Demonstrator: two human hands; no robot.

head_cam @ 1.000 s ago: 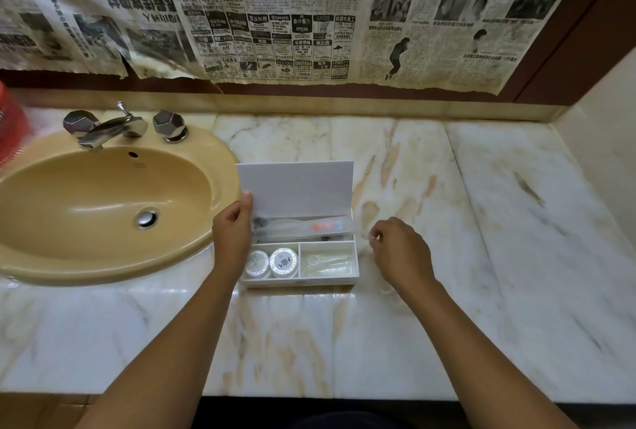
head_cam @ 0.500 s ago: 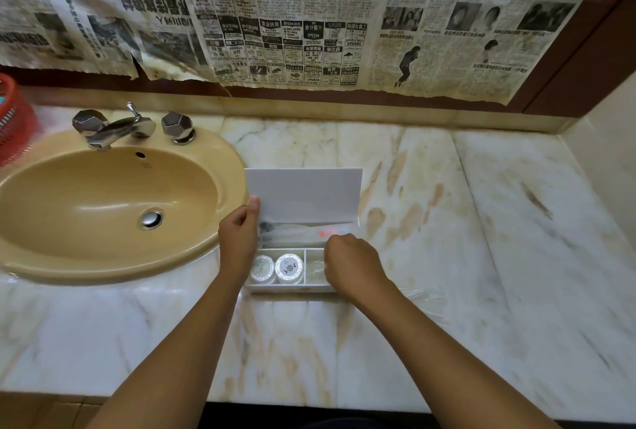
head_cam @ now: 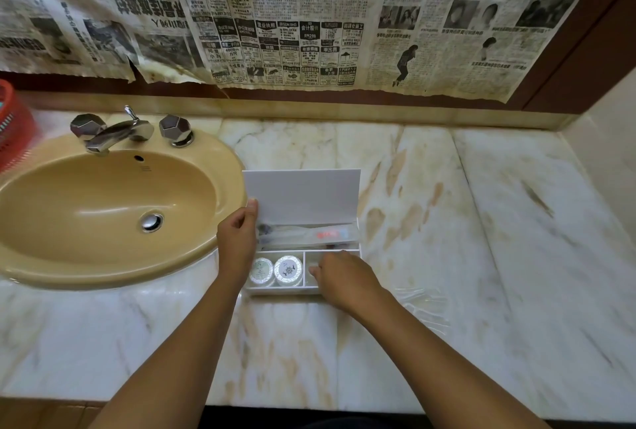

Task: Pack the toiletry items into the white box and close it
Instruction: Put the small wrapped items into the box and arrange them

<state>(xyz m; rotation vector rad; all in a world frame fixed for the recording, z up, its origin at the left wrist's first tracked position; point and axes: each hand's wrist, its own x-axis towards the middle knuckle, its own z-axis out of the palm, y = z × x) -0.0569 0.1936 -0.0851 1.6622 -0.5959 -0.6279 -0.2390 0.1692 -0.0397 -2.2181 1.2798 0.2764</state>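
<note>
While a red basket (head_cam: pixel 13 126) sits at the far left edge, we see a tan sink (head_cam: pixel 113 212) with its chrome tap (head_cam: pixel 118 132) set into the marble bench (head_cam: pixel 481 222), and old newspaper (head_cam: pixel 309 16) hangs on the wall behind. Just right of the sink stands the white box (head_cam: pixel 303 289), its long axis running left to right across the bench, its lid (head_cam: pixel 303 194) raised upright at the far side and its open face turned toward us. Our left hand (head_cam: pixel 237 243) pinches the lid's lower left corner between thumb and curled fingers. Along the back compartment lies a wrapped toothbrush kit (head_cam: pixel 309 236), lengthwise with the box, its red-marked end to the right. Two round white jars (head_cam: pixel 277 270) sit side by side in the front left compartment. Our right hand (head_cam: pixel 344 277) reaches into the front right compartment with its fingers curled (whether they hold anything we cannot tell). A crumpled clear wrapper (head_cam: pixel 425 304) lies on the bench just right of that wrist.
</note>
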